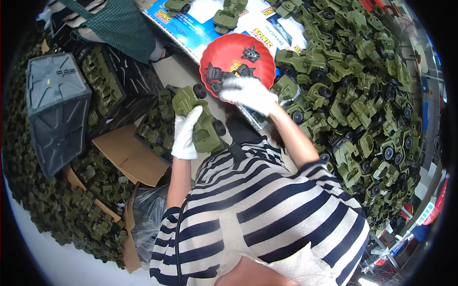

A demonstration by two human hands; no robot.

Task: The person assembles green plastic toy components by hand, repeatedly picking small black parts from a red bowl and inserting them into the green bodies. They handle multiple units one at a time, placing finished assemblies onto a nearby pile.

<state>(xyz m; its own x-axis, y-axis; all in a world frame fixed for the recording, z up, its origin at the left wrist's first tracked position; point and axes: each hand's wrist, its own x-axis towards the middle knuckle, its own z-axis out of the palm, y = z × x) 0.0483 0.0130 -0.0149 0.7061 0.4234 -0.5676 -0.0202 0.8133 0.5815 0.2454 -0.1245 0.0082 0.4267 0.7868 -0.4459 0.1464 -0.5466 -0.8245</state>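
"Where do we have the toy vehicle?"

"Gripped in our left hand, thumb across it, other fingers mostly hidden; its long axis slants from upper left to lower right."

"And our right hand?"

"Over the red dish, up and right of the vehicle, nearer the black parts. Its fingers blur; we can't tell their opening or hold. The dish's rim lies between; piled olive vehicles crowd the right."
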